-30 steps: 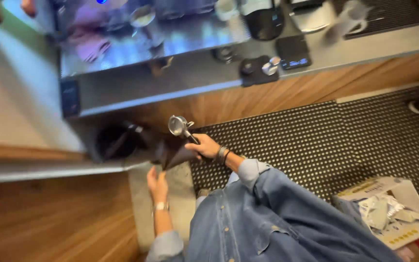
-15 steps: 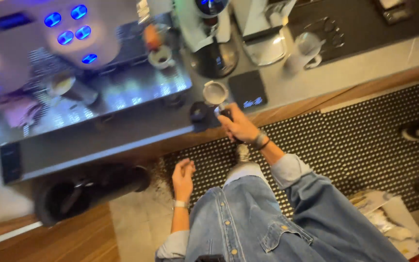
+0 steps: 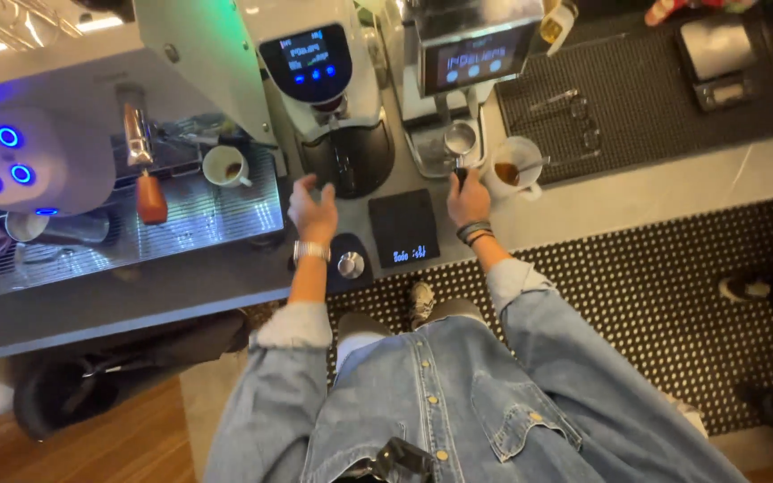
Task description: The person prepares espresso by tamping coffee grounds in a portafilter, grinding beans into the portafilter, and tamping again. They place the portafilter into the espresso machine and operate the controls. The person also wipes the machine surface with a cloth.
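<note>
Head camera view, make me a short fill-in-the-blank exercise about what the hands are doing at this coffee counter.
1. The right hand grips the handle of a ____ under the grinder.
2. The left hand wears a ____ at the wrist.
3. Between the hands lies a flat black ____ with a lit display.

Missing words: portafilter; watch; scale

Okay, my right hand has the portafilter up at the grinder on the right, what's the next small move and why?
Probably seat the portafilter into the right grinder: the right hand holds its handle with the basket just under the chute. The left hand hovers free near the left grinder.
</note>
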